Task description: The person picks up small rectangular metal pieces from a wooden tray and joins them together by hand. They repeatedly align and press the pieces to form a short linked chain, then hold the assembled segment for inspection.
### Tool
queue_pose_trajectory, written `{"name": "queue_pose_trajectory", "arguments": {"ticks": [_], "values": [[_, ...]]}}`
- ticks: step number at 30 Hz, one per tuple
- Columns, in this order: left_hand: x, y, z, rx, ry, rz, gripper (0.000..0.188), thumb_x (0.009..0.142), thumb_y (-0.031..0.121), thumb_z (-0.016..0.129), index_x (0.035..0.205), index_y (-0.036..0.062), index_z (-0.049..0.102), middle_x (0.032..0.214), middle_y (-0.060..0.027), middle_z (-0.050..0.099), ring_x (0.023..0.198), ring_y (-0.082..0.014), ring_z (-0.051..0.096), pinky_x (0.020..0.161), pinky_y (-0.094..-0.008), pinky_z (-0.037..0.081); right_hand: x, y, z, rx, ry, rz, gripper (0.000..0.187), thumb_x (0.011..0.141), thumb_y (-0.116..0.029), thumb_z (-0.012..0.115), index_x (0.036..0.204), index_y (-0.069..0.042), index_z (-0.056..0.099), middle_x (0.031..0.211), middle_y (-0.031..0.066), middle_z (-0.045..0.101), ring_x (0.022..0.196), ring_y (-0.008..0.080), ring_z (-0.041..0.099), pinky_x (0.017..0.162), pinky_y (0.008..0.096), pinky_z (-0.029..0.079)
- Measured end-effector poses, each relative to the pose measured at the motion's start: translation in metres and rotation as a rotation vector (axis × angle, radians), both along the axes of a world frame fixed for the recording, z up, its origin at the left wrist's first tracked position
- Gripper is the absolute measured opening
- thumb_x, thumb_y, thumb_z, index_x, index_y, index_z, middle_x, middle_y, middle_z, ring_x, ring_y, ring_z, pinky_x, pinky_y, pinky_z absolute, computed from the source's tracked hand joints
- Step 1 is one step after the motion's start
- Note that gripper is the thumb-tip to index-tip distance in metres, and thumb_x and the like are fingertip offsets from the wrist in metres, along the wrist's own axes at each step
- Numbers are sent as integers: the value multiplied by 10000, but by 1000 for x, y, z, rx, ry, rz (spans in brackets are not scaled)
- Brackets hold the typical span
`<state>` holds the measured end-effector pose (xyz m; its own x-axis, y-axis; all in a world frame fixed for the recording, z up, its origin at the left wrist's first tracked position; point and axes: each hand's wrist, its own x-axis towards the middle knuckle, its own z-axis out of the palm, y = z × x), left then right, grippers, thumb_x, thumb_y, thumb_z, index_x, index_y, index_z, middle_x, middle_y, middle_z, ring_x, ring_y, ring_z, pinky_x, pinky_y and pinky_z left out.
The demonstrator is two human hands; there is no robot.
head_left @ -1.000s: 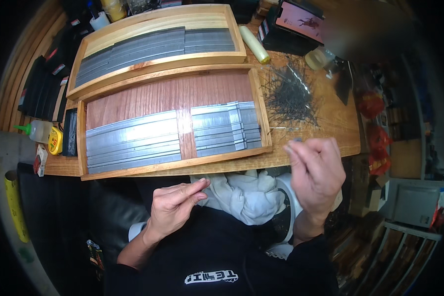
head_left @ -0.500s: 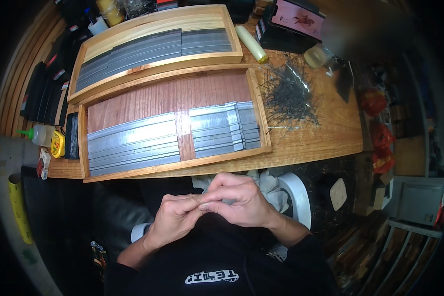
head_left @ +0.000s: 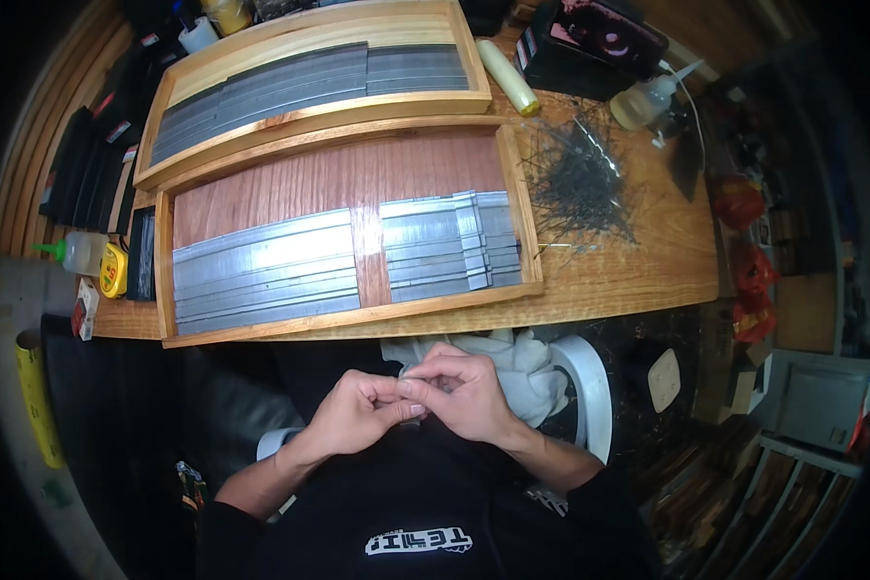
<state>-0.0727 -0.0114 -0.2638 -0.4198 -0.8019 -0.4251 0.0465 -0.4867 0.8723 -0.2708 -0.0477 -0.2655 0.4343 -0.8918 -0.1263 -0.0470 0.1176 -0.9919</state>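
Note:
In front of my chest, just off the table's front edge, my left hand (head_left: pixel 360 414) and my right hand (head_left: pixel 462 394) meet at the fingertips. Both are closed in a pinch, thumbs against the fingers. Whatever they pinch is too small or too hidden to name. Beyond them, a shallow wooden tray (head_left: pixel 261 328) holds flat grey metal strips (head_left: pixel 271 256) laid in two groups, with bare reddish wood between. A short strip (head_left: pixel 475 242) lies crosswise on the right group. Behind it stands a second wooden tray (head_left: pixel 396 103) with darker grey strips (head_left: pixel 300 87).
Right of the trays lies a heap of thin dark wires (head_left: pixel 585 179). A pale yellow roll (head_left: pixel 508 79), a squeeze bottle (head_left: pixel 645 100) and a phone (head_left: pixel 609 34) are farther back. A yellow tape measure (head_left: pixel 114 271) sits at the left. Grey cloth (head_left: pixel 512 372) hangs below the table edge.
My hands have shifted slightly, the left thumb now lower and the fingertips still together. The view has moved a little. The phone's screen has turned from a pink picture to a dark one.

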Motion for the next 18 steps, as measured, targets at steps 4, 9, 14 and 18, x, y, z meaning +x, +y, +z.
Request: {"name": "queue_pose_trajectory", "arguments": {"ticks": [4, 9, 14, 18], "values": [[5, -17, 4, 269, 92, -17, 206, 1010, 108, 704, 1184, 9, 750, 1009, -91, 794, 895, -131, 749, 767, -258, 603, 9, 0, -19, 424, -226, -67, 135, 974, -97, 754, 1023, 29, 756, 841, 16, 691, 670, 30, 581, 559, 198, 453], [14, -34, 0, 303, 204, 66, 179, 1003, 81, 690, 1135, -29, 739, 988, -160, 784, 861, -238, 785, 686, -267, 634, 17, -12, -14, 542, -426, -53, 134, 1028, -98, 677, 996, 11, 750, 788, -3, 680, 640, 23, 552, 561, 199, 459], [10, -35, 1, 274, 130, 80, 158, 996, 73, 703, 1106, -29, 752, 974, -135, 786, 839, -210, 775, 693, -260, 623, 18, -11, -23, 528, -387, -72, 112, 1005, -91, 702, 989, 4, 758, 788, -15, 675, 657, 10, 542, 563, 188, 441], [9, -18, 3, -6, -41, 71, 123, 960, 40, 754, 1055, -34, 781, 914, -60, 778, 834, -63, 669, 756, -235, 566, 16, -6, -22, 360, -193, -12, 103, 953, -61, 757, 1026, 10, 763, 776, -37, 670, 636, 7, 518, 557, 185, 426]]}}
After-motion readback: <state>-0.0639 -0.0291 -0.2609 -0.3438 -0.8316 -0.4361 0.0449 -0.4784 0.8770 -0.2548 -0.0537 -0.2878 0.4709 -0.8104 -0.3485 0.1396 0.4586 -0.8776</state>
